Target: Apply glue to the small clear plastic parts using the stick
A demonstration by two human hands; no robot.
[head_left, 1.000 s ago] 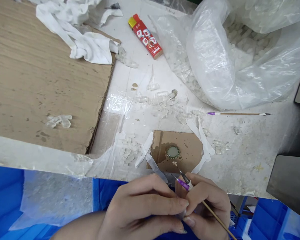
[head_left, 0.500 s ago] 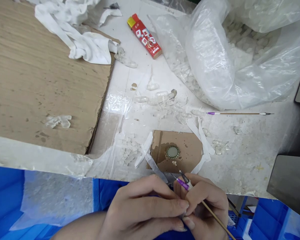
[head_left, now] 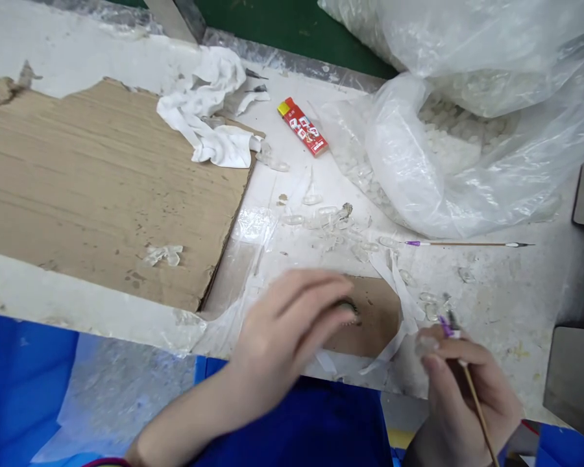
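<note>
From the head camera, the right hand [head_left: 467, 383] has its fingers [head_left: 448, 353] clamped on a slender wooden stick [head_left: 477, 399] with a purple collar. The left hand [head_left: 289, 324], fingers together and curved, arches over a ridged metal bottle cap [head_left: 351, 307] on a rough cardboard patch [head_left: 374, 318], near clear glassy pieces [head_left: 321, 220] on the white surface [head_left: 506, 305].

two hands [head_left: 292, 321] [head_left: 467, 383], two brushes [head_left: 467, 244] [head_left: 477, 389], one lighter [head_left: 302, 127]

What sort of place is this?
Likely a small manual craft workshop: a plastic sack full of clear pieces, a fine wooden-handled pick lying out, and cardboard sheet laid over a worn white workbench.
</note>
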